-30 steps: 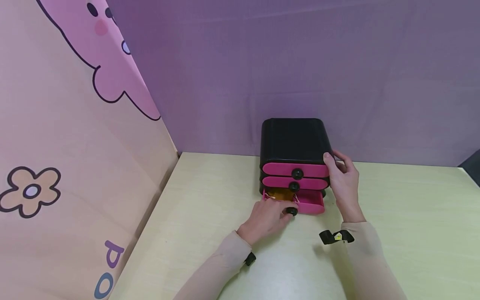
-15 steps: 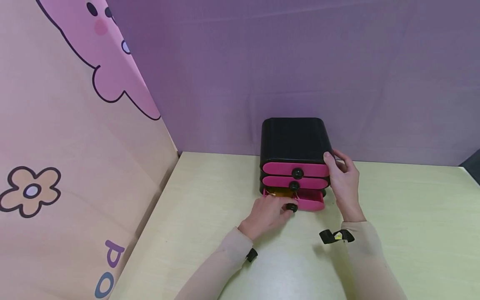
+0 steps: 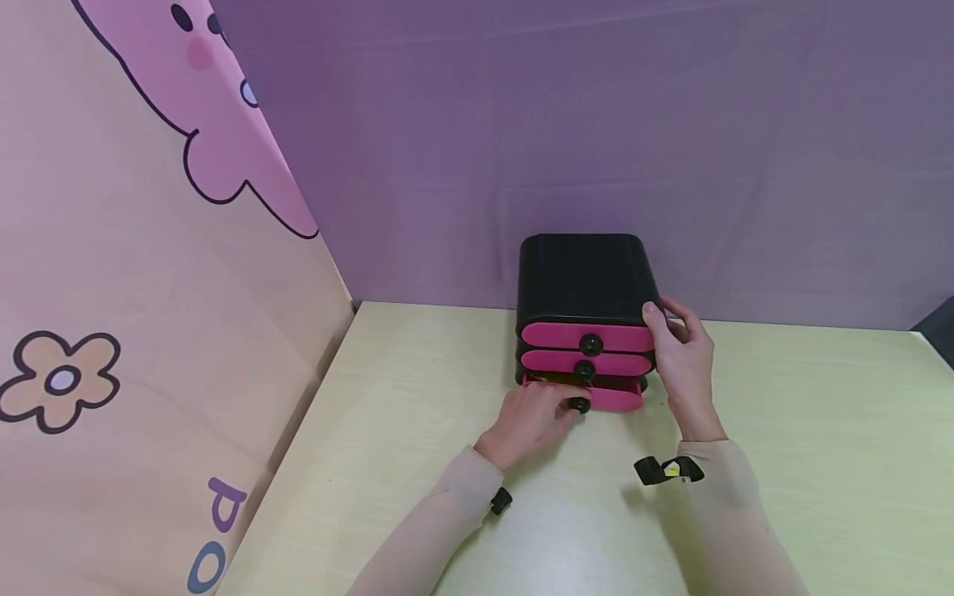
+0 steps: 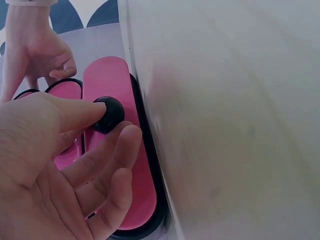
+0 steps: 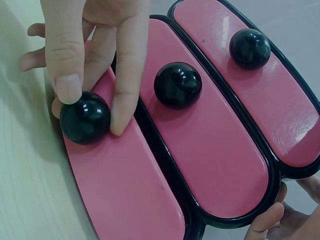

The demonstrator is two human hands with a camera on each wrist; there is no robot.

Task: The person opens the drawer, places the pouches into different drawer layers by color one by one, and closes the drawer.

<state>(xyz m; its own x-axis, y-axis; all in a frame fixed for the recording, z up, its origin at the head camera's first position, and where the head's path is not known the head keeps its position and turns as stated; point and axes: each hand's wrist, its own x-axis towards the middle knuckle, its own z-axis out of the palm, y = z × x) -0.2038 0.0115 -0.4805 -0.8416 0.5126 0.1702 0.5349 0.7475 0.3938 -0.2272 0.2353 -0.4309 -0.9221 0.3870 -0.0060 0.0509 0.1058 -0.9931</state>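
Note:
A small black cabinet (image 3: 585,277) with three pink-fronted drawers, each with a round black knob, stands against the back wall. My left hand (image 3: 527,420) pinches the knob (image 4: 110,116) of the bottom drawer (image 3: 617,400) between thumb and fingers. That drawer sticks out a little; its contents are almost wholly hidden behind my hand. The middle drawer (image 5: 210,155) and the top drawer (image 5: 280,110) are closed. At the cabinet's right side, my right hand (image 3: 684,372) holds the front corner, thumb at the front and fingers along the side.
The cabinet stands on a pale wooden table (image 3: 387,397). Behind it hangs a purple cloth (image 3: 671,149). A patterned wall covering (image 3: 149,273) borders the table on the left. A dark object (image 3: 941,331) shows at the far right edge.
My left hand has pushed the bottom drawer farther into the cabinet, so the yellowish contents seen earlier are now nearly out of sight. My right hand has stayed in place.

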